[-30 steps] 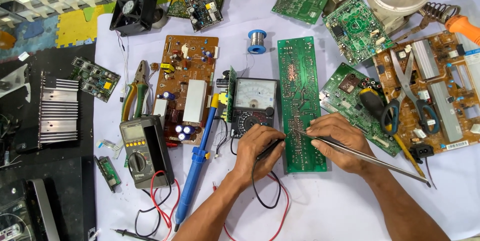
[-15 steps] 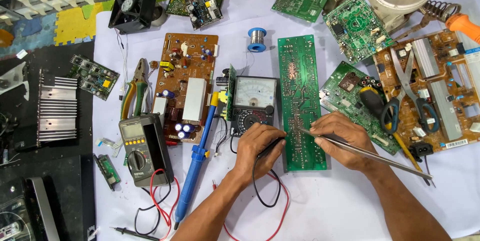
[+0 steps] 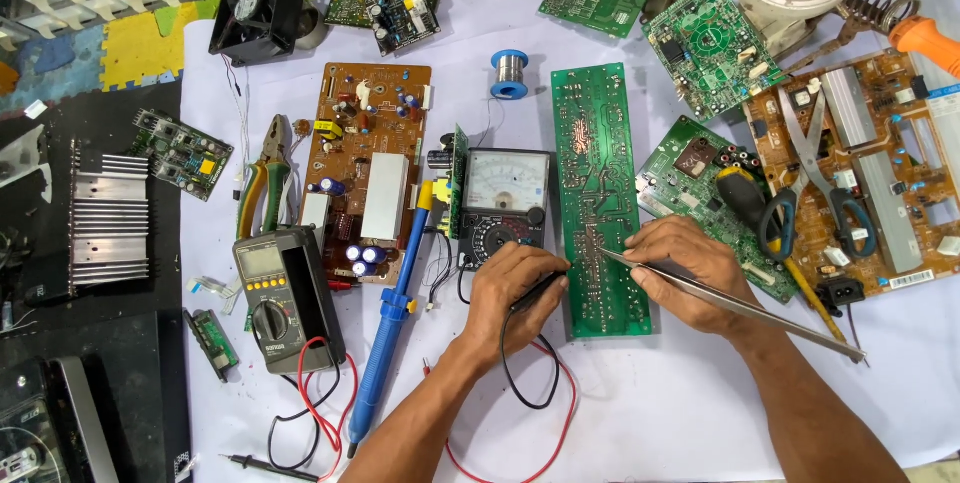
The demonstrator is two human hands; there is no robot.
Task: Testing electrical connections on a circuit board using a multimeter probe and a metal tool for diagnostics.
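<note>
Both hands' fingers close tight: left hand (image 3: 515,288) pinches a black test probe (image 3: 537,290), right hand (image 3: 690,268) grips long metal tweezers (image 3: 735,305) on the long green circuit board (image 3: 598,193).

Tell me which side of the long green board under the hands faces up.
Solder side up: the long green board lies flat showing pale traces and solder points, with no components standing on it, unlike the brown board beside it.

An electronics repair workshop: the bench (image 3: 700,413) is strewn with bare circuit boards (image 3: 600,193), an analog meter (image 3: 505,203), a digital multimeter (image 3: 285,298), a blue solder sucker (image 3: 395,318), a solder spool (image 3: 510,73), pliers (image 3: 265,188), a heatsink (image 3: 108,218) and a cooling fan (image 3: 255,13).
</note>
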